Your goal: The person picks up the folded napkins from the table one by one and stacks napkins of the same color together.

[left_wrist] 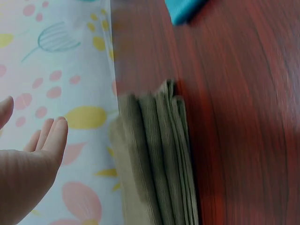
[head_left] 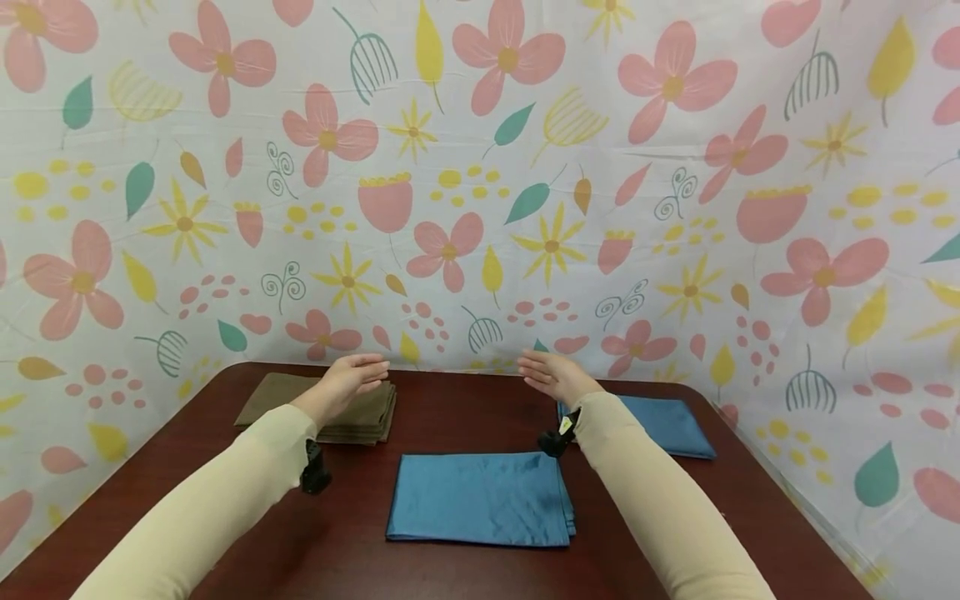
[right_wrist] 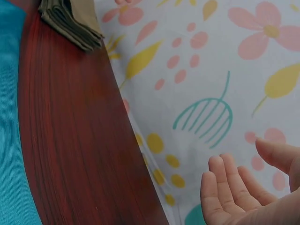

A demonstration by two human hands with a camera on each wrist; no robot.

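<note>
My left hand [head_left: 348, 386] is raised in front of the folded olive-brown cloth [head_left: 277, 400] at the back left, fingers extended and holding nothing. Thick stacked folds of that brown cloth [left_wrist: 159, 159] show beside the hand in the left wrist view. Across from it, my right hand [head_left: 557, 377] is also held up with straight fingers and nothing in them, near a folded blue cloth [head_left: 671, 425] at the back right. My right forearm partly hides that cloth. Between the arms, a second folded blue cloth [head_left: 480, 500] lies flat as a neat rectangle, touched by neither hand.
Everything lies on a dark reddish-brown table [head_left: 337, 550] with rounded back corners. A white curtain [head_left: 465, 192] printed with flowers and leaves hangs right behind its back edge and along the sides. Each wrist wears a small black camera [head_left: 315, 468].
</note>
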